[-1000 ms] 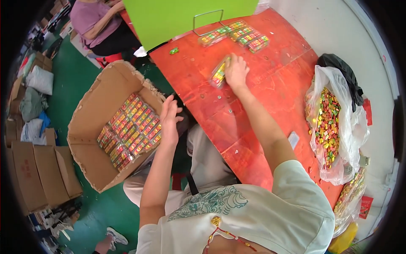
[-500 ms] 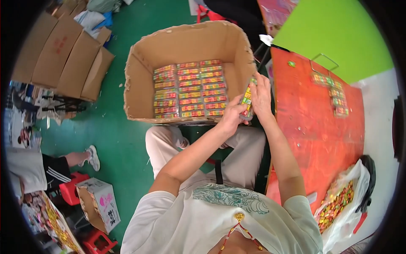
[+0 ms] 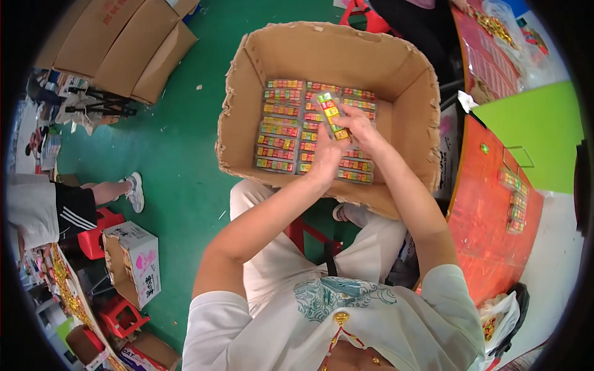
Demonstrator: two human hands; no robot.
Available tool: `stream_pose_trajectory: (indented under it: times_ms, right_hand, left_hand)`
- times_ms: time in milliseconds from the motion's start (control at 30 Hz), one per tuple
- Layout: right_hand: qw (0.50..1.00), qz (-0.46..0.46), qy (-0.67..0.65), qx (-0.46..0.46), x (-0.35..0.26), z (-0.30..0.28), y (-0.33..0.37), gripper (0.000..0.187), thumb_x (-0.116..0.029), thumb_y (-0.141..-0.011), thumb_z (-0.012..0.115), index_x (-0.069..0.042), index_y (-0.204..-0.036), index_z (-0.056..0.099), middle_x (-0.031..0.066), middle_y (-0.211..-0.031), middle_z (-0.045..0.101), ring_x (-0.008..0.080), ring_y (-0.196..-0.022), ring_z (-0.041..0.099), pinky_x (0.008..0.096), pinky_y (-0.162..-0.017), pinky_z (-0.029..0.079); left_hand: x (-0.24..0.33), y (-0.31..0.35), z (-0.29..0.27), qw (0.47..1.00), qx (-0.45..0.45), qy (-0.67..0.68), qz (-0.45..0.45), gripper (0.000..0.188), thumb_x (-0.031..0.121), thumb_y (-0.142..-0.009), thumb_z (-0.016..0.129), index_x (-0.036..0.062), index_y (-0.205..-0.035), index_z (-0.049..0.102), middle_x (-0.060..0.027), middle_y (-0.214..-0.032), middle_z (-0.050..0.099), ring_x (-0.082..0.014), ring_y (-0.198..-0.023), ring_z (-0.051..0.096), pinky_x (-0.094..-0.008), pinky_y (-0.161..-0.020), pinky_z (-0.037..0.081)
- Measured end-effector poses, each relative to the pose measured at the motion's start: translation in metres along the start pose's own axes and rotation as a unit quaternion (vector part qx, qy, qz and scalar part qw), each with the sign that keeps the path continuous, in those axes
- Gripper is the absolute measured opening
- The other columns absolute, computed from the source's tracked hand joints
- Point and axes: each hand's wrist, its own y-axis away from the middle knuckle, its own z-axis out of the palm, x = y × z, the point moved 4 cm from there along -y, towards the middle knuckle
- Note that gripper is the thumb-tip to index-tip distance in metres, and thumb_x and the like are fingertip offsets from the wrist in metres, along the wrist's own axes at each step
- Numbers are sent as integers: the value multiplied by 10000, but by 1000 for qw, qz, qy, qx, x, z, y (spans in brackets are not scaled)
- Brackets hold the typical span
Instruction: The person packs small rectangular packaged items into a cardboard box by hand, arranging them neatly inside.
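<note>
Over the carton, both hands hold a slim clear pack [image 3: 333, 115] with a row of red, yellow and green wrapped pieces in it. My left hand [image 3: 327, 154] grips its lower end. My right hand [image 3: 358, 127] is closed along its right side, with some fingers hidden. The pack is tilted, its far end leaning left. Beneath it, inside the open cardboard carton [image 3: 322, 49], similar packs [image 3: 278, 131] lie in three columns. My hands and forearms cover part of the middle and right columns.
An orange-red table [image 3: 489, 204] on the right carries several more packs [image 3: 518, 204], a wire stand [image 3: 518, 156] and a green board [image 3: 526, 127]. A plastic bag of loose pieces [image 3: 495, 321] sits lower right. Cardboard boxes [image 3: 133, 46] stand far left. A person's leg [image 3: 108, 190] shows at left.
Both hands have carried the pack left, from beside the carton's right edge to above its packs. The view has shifted, so the carton and table appear further right.
</note>
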Motion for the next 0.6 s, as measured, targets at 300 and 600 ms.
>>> stream_pose_trajectory:
  times_ms: [300, 600]
  right_hand:
    - [939, 39, 322, -112, 103, 35, -153, 511, -196, -754, 653, -64, -1229, 519, 151, -1094, 599, 271, -1042, 562, 366, -900, 438]
    - [833, -49, 514, -198, 128, 82, -207, 512, -185, -735, 626, -49, -1220, 533, 199, -1182, 572, 343, -1130, 521, 394, -952, 420]
  left_hand:
    - [72, 67, -97, 973, -97, -186, 99, 440, 38, -867, 522, -3, -1296, 436, -174, -1241, 512, -278, -1120, 516, -357, -956, 404]
    - [72, 120, -132, 878, -114, -329, 329, 330, -39, -712, 605, -48, -1042, 609, -217, -1064, 601, -345, -921, 612, -457, -804, 485]
